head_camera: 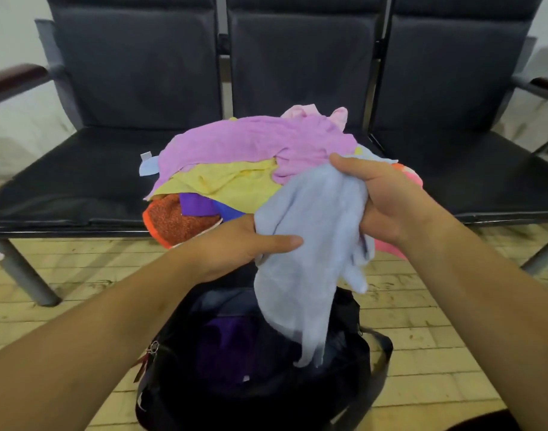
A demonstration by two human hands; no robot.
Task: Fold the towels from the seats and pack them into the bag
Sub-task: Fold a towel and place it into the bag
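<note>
Head view. Both hands raised mid-frame, above bag. Left hand (235, 247) clamped on light blue towel (310, 244) at its left edge, thumb laid across front of cloth, fingers tucked behind & out of sight. Right hand (388, 197) clamped on same towel, higher up & to the right, fingers curled into bunched cloth. Towel crumpled, not folded, held in air btw the two hands. Lower part hanging loose, tail end dangling in front of bag's mouth. Can't tell if touching what's inside.

Black bag (266, 399) on floor (437, 337) directly below hands, just in front of seats (80, 181), mouth open upward. Dark purple towel (223, 340) inside. More dark cloth beside it, too dim to make out. Zip pull (153, 346) w/ ring at bag's left rim.

Behind hands: heap of towels (229, 157) on front part of seats, approx at middle seat.
- Lilac towel (266, 135) on top, spread wide.
- Yellow towel (244, 185) under it.
- Orange towel (176, 220) at lower left of heap, hanging over seat edge.
- Purple cloth (195, 203) & blue cloth (226, 209) wedged btw orange and yellow.
- Pale pink towel (304, 112) at back, peeking over lilac.
- Bright pink towel (412, 178) at right, mostly hidden by right hand & forearm.
- Small pale blue corner (146, 169) w/ white tag sticking out at left.

Row of three dark padded seats on metal frame, backrests upright. Armrest (14, 76) w/ red-brown top at far left, another at far right. Pale yellowish floor, scuffed. Light wall behind.
</note>
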